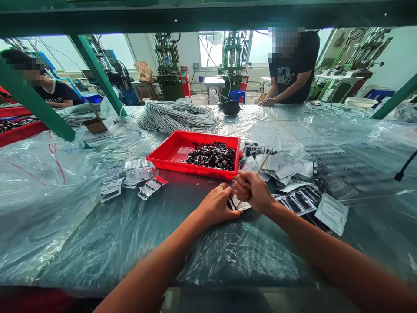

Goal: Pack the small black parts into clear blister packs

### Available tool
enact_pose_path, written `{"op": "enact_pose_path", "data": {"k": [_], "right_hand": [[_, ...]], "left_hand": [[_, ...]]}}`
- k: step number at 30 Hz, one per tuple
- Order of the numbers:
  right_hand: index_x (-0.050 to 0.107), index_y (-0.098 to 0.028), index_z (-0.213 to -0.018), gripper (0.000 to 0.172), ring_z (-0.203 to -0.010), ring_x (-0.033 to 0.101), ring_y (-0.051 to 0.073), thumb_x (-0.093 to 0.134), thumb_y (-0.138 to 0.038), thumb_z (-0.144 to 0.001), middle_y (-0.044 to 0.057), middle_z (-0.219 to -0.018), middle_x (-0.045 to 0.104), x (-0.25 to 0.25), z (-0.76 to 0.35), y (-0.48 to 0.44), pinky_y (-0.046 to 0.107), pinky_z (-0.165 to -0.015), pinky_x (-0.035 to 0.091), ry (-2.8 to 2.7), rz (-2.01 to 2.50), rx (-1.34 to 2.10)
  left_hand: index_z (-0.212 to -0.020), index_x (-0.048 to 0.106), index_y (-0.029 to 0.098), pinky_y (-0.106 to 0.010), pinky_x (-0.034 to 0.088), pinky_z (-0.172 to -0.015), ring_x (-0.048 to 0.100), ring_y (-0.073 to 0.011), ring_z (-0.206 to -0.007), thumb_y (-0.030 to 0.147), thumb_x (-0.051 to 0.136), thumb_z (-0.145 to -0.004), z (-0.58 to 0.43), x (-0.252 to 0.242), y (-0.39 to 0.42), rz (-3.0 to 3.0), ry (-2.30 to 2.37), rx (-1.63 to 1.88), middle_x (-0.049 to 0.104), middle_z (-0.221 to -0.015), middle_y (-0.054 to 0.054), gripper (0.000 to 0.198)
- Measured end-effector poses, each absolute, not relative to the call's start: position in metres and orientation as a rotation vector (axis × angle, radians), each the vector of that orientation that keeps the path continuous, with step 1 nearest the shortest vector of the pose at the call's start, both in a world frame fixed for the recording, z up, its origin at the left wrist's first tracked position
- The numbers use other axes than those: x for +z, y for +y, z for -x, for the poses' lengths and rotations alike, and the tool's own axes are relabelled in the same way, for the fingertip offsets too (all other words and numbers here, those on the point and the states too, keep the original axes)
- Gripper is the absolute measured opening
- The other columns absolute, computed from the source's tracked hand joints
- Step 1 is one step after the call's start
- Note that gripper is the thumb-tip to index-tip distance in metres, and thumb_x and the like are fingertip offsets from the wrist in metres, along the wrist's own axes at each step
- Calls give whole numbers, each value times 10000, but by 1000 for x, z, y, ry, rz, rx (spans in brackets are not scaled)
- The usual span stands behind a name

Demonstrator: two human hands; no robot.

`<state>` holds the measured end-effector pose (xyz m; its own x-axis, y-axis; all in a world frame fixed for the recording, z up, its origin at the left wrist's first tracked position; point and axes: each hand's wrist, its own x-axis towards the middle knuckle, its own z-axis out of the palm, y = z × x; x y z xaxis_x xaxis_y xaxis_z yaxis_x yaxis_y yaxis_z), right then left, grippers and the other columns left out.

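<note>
My left hand [217, 203] is closed, pinching a small clear packet [235, 204] flat against the plastic-covered table [130, 234]. A ring shows on one finger. My right hand [252, 190] is a fist wrapped round a thin wooden stick [262, 164], whose lower tip points down at the packet. Just beyond my hands stands a red tray [169, 153] holding a heap of small dark parts [213, 156]. Several filled packets [137, 177] lie left of the tray, and a spread of empty ones [286, 174] lies to my right.
Coils of grey cable [177, 116] lie behind the tray. One person in a dark shirt [289, 65] stands at the far side; another [54, 93] sits at the far left. Green frame struts [97, 74] cross the left, and a red bin [19, 128] sits there.
</note>
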<state>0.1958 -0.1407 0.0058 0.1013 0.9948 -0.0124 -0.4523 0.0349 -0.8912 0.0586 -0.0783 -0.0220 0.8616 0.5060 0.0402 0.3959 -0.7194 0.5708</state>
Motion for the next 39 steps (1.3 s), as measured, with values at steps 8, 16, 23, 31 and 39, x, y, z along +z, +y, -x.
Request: {"op": "enact_pose_path", "data": {"k": [8,16,23,31,39], "right_hand": [[270,-223,-444,475,-363,141,52,554,-379,-791,-79,-399,211,-2,-205,-125,222,-364,124,-721,886,1016],[258,-228,-450,508,-362,161,49,588,-424,-782,-78,-399,218,-5,-197,-122,230,-372,113,-803,942,907],[264,-232,-453,515,-344,155,42,594,-455,-779,-89,-393,203,-8,-192,-118,233,-368,119,-834,953,945],[275,-236,-449,501,-359,186,49,591,-456,-769,-87,-396,228,-2,-195,-131,249,-386,135,-870,958,965],[285,-230,-449,531,-377,224,60,581,-482,-811,-71,-408,246,-1,-190,-135,267,-408,162,-923,1022,897]], "left_hand": [[-1225,578,143,-438,497,-952,586,-309,-1117,502,686,-794,-62,-22,-87,-2550,711,210,573,-1203,-144,572],[-1184,608,172,-420,515,-922,607,-301,-1090,517,710,-772,-65,-23,-87,-2569,736,215,588,-1197,-121,547],[-1113,621,158,-424,508,-933,588,-302,-1109,499,721,-767,-65,-23,-82,-2588,668,196,594,-1176,-125,495],[-1154,592,167,-439,515,-897,600,-306,-1083,542,622,-827,-64,-21,-90,-2588,683,171,584,-1187,-130,498],[-1180,573,161,-443,490,-959,576,-319,-1136,551,622,-825,-67,-20,-97,-2599,736,191,585,-1215,-143,530]]}}
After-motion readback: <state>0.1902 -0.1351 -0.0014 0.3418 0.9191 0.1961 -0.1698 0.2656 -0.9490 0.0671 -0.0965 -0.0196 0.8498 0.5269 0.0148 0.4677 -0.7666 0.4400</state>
